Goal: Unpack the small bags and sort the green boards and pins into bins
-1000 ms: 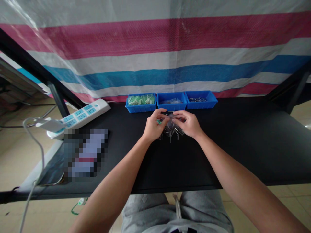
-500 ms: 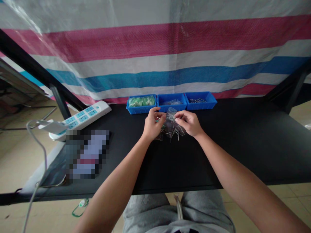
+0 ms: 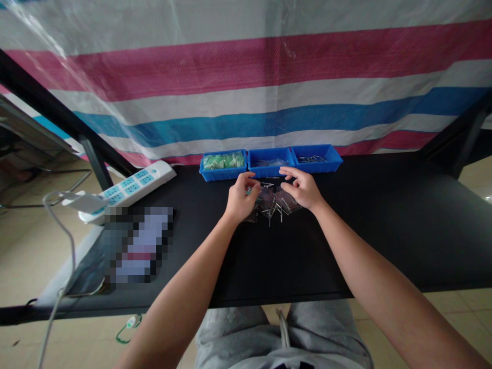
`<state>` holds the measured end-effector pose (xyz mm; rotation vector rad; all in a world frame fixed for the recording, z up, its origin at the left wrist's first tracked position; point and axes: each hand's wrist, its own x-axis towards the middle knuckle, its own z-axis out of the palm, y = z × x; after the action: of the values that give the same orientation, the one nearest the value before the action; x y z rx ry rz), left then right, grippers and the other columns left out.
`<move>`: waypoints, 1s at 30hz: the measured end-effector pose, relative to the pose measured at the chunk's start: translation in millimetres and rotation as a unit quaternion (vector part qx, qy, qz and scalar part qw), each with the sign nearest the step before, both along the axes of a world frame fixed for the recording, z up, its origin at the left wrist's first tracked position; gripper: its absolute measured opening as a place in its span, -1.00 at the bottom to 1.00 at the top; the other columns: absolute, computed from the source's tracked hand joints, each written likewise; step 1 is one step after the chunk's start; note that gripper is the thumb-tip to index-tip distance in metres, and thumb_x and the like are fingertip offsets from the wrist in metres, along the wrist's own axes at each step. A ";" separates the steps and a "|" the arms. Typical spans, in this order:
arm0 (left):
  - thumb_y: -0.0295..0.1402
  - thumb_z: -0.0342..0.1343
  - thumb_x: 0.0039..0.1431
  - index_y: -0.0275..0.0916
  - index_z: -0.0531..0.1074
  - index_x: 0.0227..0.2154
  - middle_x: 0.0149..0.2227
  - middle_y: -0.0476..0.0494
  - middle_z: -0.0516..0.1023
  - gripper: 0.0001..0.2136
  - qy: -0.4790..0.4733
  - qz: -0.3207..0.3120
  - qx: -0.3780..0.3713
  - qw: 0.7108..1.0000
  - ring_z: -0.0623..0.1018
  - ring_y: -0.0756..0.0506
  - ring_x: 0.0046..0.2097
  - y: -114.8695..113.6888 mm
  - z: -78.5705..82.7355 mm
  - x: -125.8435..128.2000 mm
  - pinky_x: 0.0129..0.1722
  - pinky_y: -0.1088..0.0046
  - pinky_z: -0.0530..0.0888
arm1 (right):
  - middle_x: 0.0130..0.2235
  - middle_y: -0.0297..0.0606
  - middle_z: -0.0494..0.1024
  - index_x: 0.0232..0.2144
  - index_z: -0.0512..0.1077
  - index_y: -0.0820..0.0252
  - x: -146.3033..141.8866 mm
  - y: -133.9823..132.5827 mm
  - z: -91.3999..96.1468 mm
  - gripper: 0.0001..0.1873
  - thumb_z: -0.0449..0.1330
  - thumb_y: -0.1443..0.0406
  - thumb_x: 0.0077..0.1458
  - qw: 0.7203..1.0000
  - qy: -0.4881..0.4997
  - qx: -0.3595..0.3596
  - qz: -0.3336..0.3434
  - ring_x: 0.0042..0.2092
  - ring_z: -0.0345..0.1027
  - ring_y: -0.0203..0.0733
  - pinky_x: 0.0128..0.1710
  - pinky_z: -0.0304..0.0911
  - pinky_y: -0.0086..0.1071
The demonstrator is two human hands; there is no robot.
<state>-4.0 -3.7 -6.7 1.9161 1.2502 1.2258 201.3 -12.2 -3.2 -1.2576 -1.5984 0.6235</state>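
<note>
On the black table, small clear plastic bags [image 3: 289, 200] lie in a loose pile with thin metal pins [image 3: 281, 211] among and below them. My left hand [image 3: 242, 198] rests at the pile's left side, its fingers curled and a gap between thumb and forefinger; nothing held shows in it. Over the right side of the pile is my right hand [image 3: 303, 189], open, its fingers apart and pointing left. A few more pins [image 3: 267, 185] lie between the hands, just in front of the middle blue bin [image 3: 270, 169].
Beside the middle bin stand a left blue bin [image 3: 224, 175] of green-and-clear packets [image 3: 225, 160] and a right blue bin [image 3: 317, 166] with metal pins. A white power strip [image 3: 128, 189] and a blurred-out object [image 3: 142, 246] lie at left. Striped sheeting [image 3: 246, 72] hangs behind.
My right hand has let go of the clear bag it pinched between the hands, opened and risen slightly. The raised bag is gone from there, and pins show in that spot. My left hand barely moved.
</note>
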 end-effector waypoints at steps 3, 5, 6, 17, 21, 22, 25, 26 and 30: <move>-0.35 0.08 0.14 -0.22 0.33 -0.08 -0.25 -0.10 0.61 -0.73 0.024 0.017 0.010 1.000 0.55 -0.06 -0.26 1.6 -0.1 -2.3 -0.26 0.41 0.43 | -0.19 -0.13 0.63 -0.17 0.54 0.22 0.8 1.3 -4.1 -0.66 0.20 0.28 -0.06 1.000 -0.011 0.014 -0.026 -0.23 0.45 -0.10 -0.36 0.30 -0.31; -0.40 0.07 0.12 -0.22 0.35 -0.08 -0.23 -0.12 0.61 -0.73 0.052 0.035 0.021 0.998 0.55 -0.08 -0.22 3.0 -0.5 -4.0 -0.19 0.36 0.45 | -0.27 -0.17 0.64 -0.24 0.55 0.22 0.2 2.1 -7.1 -0.72 0.18 0.30 -0.05 0.998 -0.027 0.031 -0.038 -0.27 0.47 -0.11 -0.30 0.34 -0.28; -0.42 0.07 0.11 -0.22 0.37 -0.09 -0.22 -0.13 0.61 -0.72 0.070 0.044 0.025 0.996 0.55 -0.10 -0.19 3.7 -0.7 -4.8 -0.15 0.33 0.46 | -0.30 -0.19 0.63 -0.26 0.55 0.21 -0.5 2.1 -8.4 -0.75 0.18 0.31 -0.04 0.998 -0.037 0.041 -0.042 -0.28 0.47 -0.11 -0.27 0.35 -0.27; -0.47 0.00 0.10 -0.26 0.54 -0.23 -0.15 -0.20 0.60 -0.75 0.218 0.022 0.050 0.974 0.52 -0.18 -0.06 4.0 1.1 -5.6 0.02 0.24 0.43 | -0.35 -0.20 0.61 -0.41 0.52 0.19 -2.0 -7.1 -4.3 -0.87 0.18 0.39 -0.08 0.976 -0.187 0.106 0.017 -0.27 0.43 -0.08 -0.18 0.32 -0.22; -0.38 0.01 0.15 -0.23 0.53 -0.16 -0.08 -0.17 0.58 -0.74 0.252 -0.011 0.060 0.966 0.49 -0.20 -0.01 -0.6 2.6 -3.4 0.04 0.18 0.39 | -0.31 -0.17 0.61 -0.40 0.53 0.20 -0.5 -5.4 -8.4 -0.86 0.18 0.39 -0.05 0.972 -0.209 0.105 0.003 -0.23 0.41 -0.06 -0.15 0.31 -0.20; -0.36 0.01 0.16 -0.22 0.53 -0.14 -0.06 -0.17 0.58 -0.73 0.262 -0.019 0.060 0.963 0.48 -0.21 0.01 -2.2 3.2 -2.8 0.05 0.16 0.37 | -0.31 -0.16 0.61 -0.39 0.53 0.21 -0.5 -4.9 -9.8 -0.86 0.18 0.38 -0.04 0.972 -0.212 0.101 0.000 -0.22 0.41 -0.06 -0.14 0.31 -0.19; -0.31 0.04 0.14 -0.20 0.50 -0.08 0.00 -0.16 0.56 -0.70 0.290 -0.037 0.051 0.955 0.46 -0.23 0.05 -6.6 5.5 -1.7 0.06 0.13 0.33 | -0.28 -0.16 0.61 -0.35 0.54 0.21 -1.4 -4.4 -12.5 -0.84 0.17 0.38 -0.01 0.972 -0.219 0.088 -0.003 -0.19 0.41 -0.05 -0.11 0.30 -0.19; -0.29 0.05 0.13 -0.19 0.49 -0.05 0.01 -0.16 0.55 -0.67 0.298 -0.041 0.048 0.953 0.46 -0.23 0.05 -7.6 6.0 -1.6 0.07 0.12 0.32 | -0.26 -0.16 0.62 -0.33 0.54 0.21 -1.9 -4.6 -12.9 -0.83 0.18 0.37 0.00 0.971 -0.223 0.083 -0.001 -0.18 0.41 -0.05 -0.10 0.30 -0.18; -0.30 0.11 0.07 -0.16 0.46 0.01 0.03 -0.17 0.55 -0.60 0.314 -0.058 0.055 0.946 0.44 -0.25 0.08 -7.8 4.8 -2.2 0.10 0.08 0.27 | -0.23 -0.12 0.62 -0.28 0.55 0.21 -3.9 -5.2 -13.4 -0.82 0.19 0.34 0.03 0.970 -0.231 0.068 0.017 -0.16 0.41 -0.03 -0.09 0.30 -0.15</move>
<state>-6.2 -11.5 -1.9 2.5384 1.3539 0.6437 197.3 -17.4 -16.5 -1.3383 -2.0083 0.2399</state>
